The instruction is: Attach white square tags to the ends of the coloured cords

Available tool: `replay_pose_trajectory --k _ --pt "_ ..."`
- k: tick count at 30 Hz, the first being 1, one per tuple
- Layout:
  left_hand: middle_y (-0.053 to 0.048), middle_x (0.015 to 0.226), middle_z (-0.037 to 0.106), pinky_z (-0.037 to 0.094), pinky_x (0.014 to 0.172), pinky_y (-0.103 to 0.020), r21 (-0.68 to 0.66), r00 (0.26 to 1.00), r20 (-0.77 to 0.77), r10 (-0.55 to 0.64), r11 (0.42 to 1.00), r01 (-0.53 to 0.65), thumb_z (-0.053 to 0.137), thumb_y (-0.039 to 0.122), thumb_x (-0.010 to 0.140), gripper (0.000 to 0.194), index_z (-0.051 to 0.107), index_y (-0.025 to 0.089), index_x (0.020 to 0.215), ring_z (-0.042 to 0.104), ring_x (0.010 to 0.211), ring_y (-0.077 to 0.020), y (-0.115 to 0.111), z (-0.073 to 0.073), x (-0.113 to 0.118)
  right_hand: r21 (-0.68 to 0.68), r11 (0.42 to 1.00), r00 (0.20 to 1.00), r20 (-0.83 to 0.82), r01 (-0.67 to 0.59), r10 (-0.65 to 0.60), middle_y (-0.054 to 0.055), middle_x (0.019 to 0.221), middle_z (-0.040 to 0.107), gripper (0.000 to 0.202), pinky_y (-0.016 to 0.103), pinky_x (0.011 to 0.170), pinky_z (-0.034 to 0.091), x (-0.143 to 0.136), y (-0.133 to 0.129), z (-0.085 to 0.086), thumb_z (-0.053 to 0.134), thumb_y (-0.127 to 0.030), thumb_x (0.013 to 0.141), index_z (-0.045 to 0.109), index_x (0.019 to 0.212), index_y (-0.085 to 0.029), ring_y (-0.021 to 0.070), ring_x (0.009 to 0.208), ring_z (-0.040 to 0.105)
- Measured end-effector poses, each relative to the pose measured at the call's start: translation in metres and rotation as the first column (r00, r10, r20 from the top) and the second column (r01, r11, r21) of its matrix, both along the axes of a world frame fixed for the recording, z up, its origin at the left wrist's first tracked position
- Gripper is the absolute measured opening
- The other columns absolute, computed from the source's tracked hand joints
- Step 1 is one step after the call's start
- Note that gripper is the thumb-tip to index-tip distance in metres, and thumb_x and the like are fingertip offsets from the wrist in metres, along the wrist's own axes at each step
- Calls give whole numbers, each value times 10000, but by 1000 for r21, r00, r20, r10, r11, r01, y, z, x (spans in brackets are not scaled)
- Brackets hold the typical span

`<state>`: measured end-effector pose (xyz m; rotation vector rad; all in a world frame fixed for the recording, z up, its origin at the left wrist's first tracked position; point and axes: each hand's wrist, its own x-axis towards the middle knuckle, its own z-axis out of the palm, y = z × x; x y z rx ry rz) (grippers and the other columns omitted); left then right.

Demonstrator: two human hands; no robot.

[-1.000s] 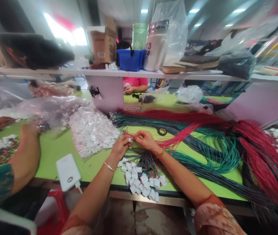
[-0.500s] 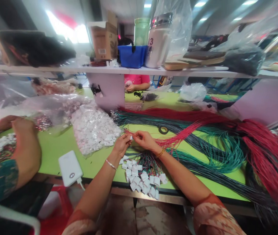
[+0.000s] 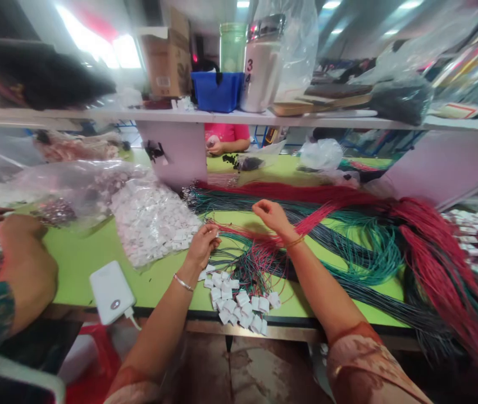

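Note:
My left hand [image 3: 204, 245] is closed in a pinch on a small white connector [image 3: 217, 234], beside a clear bag of white connectors [image 3: 150, 221]. My right hand [image 3: 271, 216] is raised over the wires, its thumb and fingertips pressed together; anything between them is too small to make out. Red wires [image 3: 318, 216] run from near my left hand towards the right, along with green wires [image 3: 367, 247] and black wires [image 3: 373, 300]. Below my hands lies a pile of white connectors [image 3: 239, 303] with thin wires attached.
A white power bank [image 3: 112, 292] with a cable lies left of my left forearm. Another person's arm [image 3: 26, 269] rests at the far left. Over the green table [image 3: 74, 269] runs a shelf [image 3: 158, 116] with a blue bin [image 3: 217, 91] and a mug [image 3: 262, 73].
My right hand has moved away from my left hand, up and to the right. Red wires now lie over the thin wires above the connector pile. The view has shifted slightly.

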<state>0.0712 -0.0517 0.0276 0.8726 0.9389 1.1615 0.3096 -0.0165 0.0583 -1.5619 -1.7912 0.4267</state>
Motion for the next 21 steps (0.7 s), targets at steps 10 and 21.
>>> replay_pose_trajectory --k 10,21 --pt "8 668 628 414 625 -274 322 625 -764 161 934 154 620 318 740 124 577 206 771 562 586 -149 -9 9 -7 -126 972 928 343 197 -144 90 872 667 244 270 693 388 37 -6 -21 521 -367 843 653 830 -162 185 802 563" --pt "-21 705 665 458 661 -298 271 728 -679 90 953 135 599 312 719 165 687 180 762 594 657 -170 1 2 -13 -67 860 700 -615 -506 364 1 701 550 404 249 630 359 -54 -60 5 593 -554 810 532 718 -166 115 649 455"
